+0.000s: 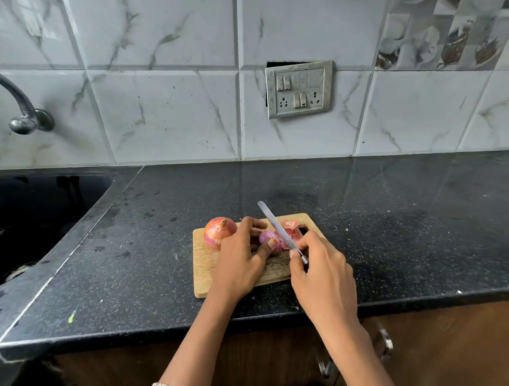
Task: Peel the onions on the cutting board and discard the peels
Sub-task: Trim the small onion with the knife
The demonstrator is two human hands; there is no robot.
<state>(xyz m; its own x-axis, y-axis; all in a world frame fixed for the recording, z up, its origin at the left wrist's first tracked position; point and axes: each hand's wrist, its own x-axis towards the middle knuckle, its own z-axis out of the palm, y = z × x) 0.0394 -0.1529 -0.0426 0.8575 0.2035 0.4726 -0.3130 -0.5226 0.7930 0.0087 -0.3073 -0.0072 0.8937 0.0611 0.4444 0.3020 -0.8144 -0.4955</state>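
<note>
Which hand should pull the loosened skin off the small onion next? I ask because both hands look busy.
Probably the left hand: its fingers already grip the small onion beside the loose peels, while the right hand holds the knife.

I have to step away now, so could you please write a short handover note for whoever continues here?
Left hand grips the part-peeled onion on the cutting board.
Right hand holds the knife, blade across that onion.
Loose peels lie on the board's far right.
A second onion, skin still on, sits far left.
Left: finish this onion, peel the other, discard peels.
</note>
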